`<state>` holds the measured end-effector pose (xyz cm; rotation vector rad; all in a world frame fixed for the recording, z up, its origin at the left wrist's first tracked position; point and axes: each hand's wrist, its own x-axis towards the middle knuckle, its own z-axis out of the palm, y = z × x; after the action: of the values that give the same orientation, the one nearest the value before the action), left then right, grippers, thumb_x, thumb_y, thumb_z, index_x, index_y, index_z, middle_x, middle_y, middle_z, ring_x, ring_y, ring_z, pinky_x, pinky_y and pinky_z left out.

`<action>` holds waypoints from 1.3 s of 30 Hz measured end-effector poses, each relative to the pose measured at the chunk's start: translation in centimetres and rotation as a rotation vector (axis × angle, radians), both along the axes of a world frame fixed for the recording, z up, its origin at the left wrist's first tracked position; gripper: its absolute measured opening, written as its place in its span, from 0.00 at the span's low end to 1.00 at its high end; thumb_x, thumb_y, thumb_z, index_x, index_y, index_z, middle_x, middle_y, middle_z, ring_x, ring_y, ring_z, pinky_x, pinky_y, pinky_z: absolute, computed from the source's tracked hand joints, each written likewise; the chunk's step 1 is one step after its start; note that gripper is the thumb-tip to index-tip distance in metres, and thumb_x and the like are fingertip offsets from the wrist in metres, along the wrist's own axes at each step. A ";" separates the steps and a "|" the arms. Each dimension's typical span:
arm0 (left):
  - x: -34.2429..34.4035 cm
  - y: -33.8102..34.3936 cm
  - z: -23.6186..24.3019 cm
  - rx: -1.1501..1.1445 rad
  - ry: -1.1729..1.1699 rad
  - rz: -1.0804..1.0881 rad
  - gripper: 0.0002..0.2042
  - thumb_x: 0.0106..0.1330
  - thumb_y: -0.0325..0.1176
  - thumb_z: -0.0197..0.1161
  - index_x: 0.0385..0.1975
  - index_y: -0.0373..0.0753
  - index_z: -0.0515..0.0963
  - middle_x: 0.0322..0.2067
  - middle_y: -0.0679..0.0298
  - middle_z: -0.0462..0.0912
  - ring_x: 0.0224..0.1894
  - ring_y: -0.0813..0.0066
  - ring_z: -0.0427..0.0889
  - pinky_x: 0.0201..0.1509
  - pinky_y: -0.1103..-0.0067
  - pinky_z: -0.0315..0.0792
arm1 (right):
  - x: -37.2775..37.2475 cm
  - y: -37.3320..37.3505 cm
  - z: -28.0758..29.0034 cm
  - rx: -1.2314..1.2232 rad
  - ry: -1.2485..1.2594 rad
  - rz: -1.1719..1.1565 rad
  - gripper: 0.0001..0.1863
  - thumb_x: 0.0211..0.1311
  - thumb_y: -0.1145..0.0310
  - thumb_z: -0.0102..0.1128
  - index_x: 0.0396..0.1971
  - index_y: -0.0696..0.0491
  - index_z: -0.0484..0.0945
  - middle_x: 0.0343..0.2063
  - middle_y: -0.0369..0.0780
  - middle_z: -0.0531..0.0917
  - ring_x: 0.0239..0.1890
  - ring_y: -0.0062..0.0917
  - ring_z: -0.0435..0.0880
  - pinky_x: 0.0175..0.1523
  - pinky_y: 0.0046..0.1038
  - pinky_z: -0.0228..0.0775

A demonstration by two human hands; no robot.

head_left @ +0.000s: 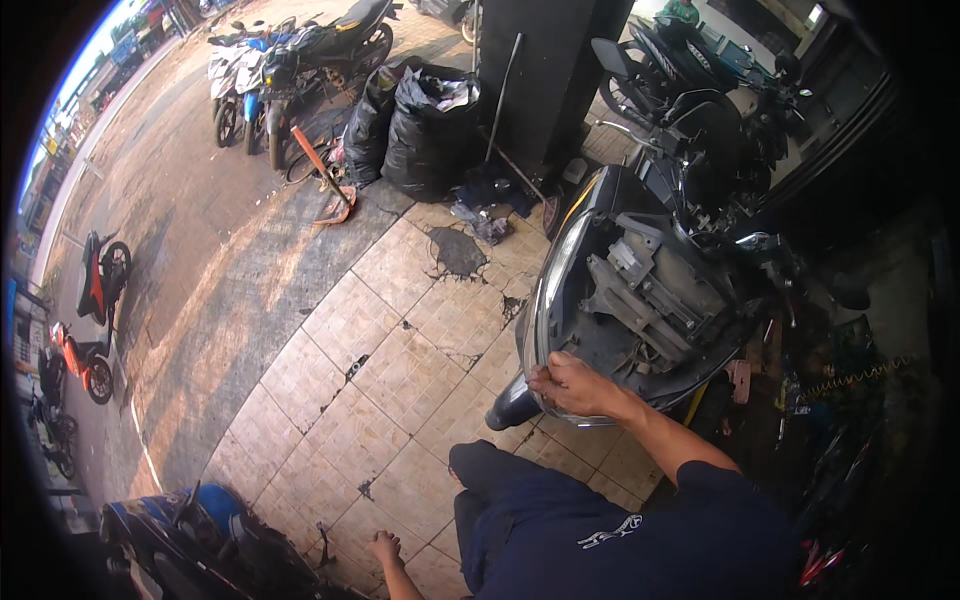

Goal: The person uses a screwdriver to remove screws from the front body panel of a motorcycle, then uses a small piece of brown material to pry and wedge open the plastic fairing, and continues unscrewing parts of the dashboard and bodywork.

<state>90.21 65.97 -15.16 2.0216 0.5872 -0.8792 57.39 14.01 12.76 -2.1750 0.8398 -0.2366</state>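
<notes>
So, closest in is the dark shirt (680,560) with a small white print, and dark trousers (490,470) below it. Left hand (383,547) hangs low over the tiles (400,350), fingers loosely curled, partway open. Right hand (575,387) is up at the near rim of the opened-up bike (640,290), fingers tucked in tight; can't tell if it's actually gripping the edge or just resting there. That bike sits on the right, grey parts showing inside its body, with a dark tube (512,403) poking out just beside the hand. Bottom left there's a blue bike (190,540).

Further out, a dark patch (457,252) breaks up the tiles, then a couple of stuffed black bags (432,135) next to a dark pillar (550,80), plus an orange-handled tool (318,160). Past those, a bunch of parked bikes (300,75), a red bike (95,285) off left, and a person in green (682,10) up top.
</notes>
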 end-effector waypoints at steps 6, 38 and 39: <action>22.0 -31.5 8.3 -0.281 -0.407 -0.527 0.18 0.70 0.33 0.57 0.53 0.25 0.74 0.37 0.55 0.82 0.36 0.70 0.82 0.39 0.77 0.77 | -0.4 -11.6 7.0 -0.144 -0.476 -0.740 0.15 0.77 0.62 0.52 0.52 0.56 0.79 0.43 0.42 0.86 0.48 0.22 0.84 0.50 0.23 0.73; -25.0 -97.3 23.9 -1.175 0.039 -2.273 0.25 0.59 0.44 0.71 0.44 0.25 0.76 0.39 0.44 0.77 0.42 0.51 0.80 0.48 0.67 0.73 | -3.7 -38.2 -0.8 -0.693 -1.110 -1.619 0.10 0.76 0.67 0.47 0.46 0.60 0.68 0.32 0.40 0.77 0.35 0.22 0.75 0.48 0.27 0.71; -24.7 -97.5 23.9 -1.169 0.084 -2.310 0.25 0.59 0.43 0.71 0.44 0.25 0.76 0.40 0.44 0.77 0.43 0.50 0.80 0.49 0.66 0.73 | -3.1 -38.0 -0.9 -0.607 -0.981 -1.736 0.09 0.75 0.69 0.50 0.46 0.60 0.68 0.33 0.40 0.79 0.36 0.21 0.77 0.46 0.25 0.71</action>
<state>65.49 -31.49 8.70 0.6525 -2.1962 -1.6609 54.24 -24.01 11.85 -0.7734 1.8300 -2.3077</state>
